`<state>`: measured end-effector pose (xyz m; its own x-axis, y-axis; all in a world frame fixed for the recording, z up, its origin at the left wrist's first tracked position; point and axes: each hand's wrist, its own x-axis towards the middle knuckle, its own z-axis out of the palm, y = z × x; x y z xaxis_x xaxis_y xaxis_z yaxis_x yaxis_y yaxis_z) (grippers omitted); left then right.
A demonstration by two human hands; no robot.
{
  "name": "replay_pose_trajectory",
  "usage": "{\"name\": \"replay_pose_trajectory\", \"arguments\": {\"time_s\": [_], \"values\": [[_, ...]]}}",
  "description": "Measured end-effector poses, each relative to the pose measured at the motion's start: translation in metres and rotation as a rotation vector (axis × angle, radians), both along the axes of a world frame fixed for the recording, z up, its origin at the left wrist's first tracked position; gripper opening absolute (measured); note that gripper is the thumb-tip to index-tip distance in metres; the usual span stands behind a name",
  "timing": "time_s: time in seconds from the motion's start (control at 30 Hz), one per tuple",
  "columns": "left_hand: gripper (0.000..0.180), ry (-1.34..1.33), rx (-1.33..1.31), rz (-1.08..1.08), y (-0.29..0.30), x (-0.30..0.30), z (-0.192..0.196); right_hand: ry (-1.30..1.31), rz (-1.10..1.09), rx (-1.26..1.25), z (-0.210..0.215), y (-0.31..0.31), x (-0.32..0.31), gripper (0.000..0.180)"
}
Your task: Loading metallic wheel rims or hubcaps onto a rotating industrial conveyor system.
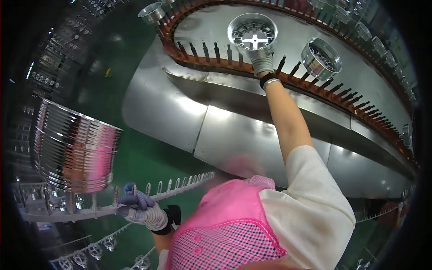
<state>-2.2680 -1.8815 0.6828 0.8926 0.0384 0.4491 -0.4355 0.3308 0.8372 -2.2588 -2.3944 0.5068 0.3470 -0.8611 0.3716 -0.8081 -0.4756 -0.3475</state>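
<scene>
gripped from below in the gloved right hand (263, 63), a shiny metal cup (252, 33) stood near the top centre of the frame, its open mouth facing the camera and a white cross showing inside. the fingers were closed under its base, just above the row of dark pegs (216, 51) lining the curved orange rim of a big metal carousel (234, 135). a second cup (321, 58) sat on the pegs just to the right, and a third (152, 12) in the upper left of the frame.

the left hand (143, 209), in a striped glove with blue fingertips, was closed around a grey rail (112, 209) with upright pins, at the lower left of the frame. on that rail, further left, stood a tall stack of nested shiny cups (74, 148), tilted slightly. green floor (135, 157) showed between rail and carousel. a pink checked apron (225, 234) filled the bottom centre.
</scene>
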Motion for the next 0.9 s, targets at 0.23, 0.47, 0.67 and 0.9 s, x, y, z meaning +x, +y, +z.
{"name": "replay_pose_trajectory", "arguments": {"time_s": [0.23, 0.47, 0.67, 0.9], "values": [[0.046, 0.116, -0.033, -0.075, -0.023, -0.027, 0.014, -0.684, -0.145, 0.071, -0.037, -0.014, 0.024, 0.039], [0.046, -0.081, 0.242, -0.106, -0.084, -0.059, -0.046, -0.586, 1.095, 0.394, 0.034, 0.164, -0.101, 0.030], [0.056, -0.192, 0.442, -0.488, -0.114, -0.135, -0.109, -1.065, 1.306, 1.649, 0.139, 0.263, -0.218, 0.029], [0.078, -0.230, 0.525, -0.849, -0.132, -0.183, -0.043, -1.246, 0.335, 1.896, 0.021, 0.275, -0.249, 0.022]]}}
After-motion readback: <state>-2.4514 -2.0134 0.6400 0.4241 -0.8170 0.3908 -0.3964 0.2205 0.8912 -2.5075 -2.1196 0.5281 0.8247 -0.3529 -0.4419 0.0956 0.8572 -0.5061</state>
